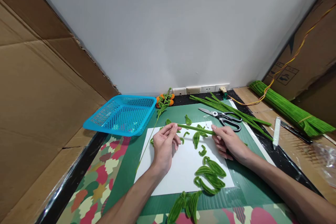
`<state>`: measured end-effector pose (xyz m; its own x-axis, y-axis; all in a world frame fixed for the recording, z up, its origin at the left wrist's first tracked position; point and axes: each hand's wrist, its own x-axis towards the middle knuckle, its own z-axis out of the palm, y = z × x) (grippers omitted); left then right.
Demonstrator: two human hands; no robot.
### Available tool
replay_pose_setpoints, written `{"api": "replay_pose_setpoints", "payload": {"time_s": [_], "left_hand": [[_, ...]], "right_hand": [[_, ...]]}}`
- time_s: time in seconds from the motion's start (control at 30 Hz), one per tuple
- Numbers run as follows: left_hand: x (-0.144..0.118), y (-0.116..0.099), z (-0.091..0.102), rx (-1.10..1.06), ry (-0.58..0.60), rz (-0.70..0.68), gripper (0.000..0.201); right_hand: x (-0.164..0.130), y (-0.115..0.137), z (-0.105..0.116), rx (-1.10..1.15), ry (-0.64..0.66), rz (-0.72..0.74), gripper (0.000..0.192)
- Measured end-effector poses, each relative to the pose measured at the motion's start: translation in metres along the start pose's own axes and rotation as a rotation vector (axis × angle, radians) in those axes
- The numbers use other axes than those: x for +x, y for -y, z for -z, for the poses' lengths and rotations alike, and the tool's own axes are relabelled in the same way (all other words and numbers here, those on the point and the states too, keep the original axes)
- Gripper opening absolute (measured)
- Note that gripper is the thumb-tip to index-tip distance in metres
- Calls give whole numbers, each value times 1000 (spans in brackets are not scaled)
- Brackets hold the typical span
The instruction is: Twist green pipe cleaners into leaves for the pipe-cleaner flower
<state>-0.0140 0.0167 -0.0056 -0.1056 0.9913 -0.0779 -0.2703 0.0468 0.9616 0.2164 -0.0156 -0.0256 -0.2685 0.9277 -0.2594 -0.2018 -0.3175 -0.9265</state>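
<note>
My left hand [166,142] and my right hand [228,141] are both closed, pinching the two ends of green pipe cleaners [195,128]. The strands stretch nearly level between them, above a white sheet of paper [178,178]. On the sheet lie several leaf shapes [210,175] bent from green pipe cleaner, along with small curled pieces [202,151]. More leaves [183,205] sit by the near edge of the sheet. Left of my left hand, a long green stem with orange flowers [168,102] lies slanted across the mat.
A blue plastic basket [143,126] stands at the left. Scissors [223,117] and loose green pipe cleaners [252,119] lie behind my right hand. Far right are a thick green bundle [288,106], a white stick [276,133] and a twisted cord [294,56]. Cardboard walls flank both sides.
</note>
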Motion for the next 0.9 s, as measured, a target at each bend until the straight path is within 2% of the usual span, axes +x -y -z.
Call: {"api": "replay_pose_setpoints", "payload": {"time_s": [0.3, 0.47, 0.7, 0.9], "left_hand": [[3, 1, 0, 58, 34, -24, 39], [4, 0, 1, 49, 98, 11, 38], [3, 0, 1, 57, 94, 1, 38], [2, 0, 0, 61, 91, 8, 38]], "right_hand": [[3, 5, -2, 58, -32, -1, 67], [3, 7, -2, 55, -73, 3, 70], [5, 1, -1, -6, -97, 49, 72], [4, 6, 1, 40, -111, -96, 74]]}}
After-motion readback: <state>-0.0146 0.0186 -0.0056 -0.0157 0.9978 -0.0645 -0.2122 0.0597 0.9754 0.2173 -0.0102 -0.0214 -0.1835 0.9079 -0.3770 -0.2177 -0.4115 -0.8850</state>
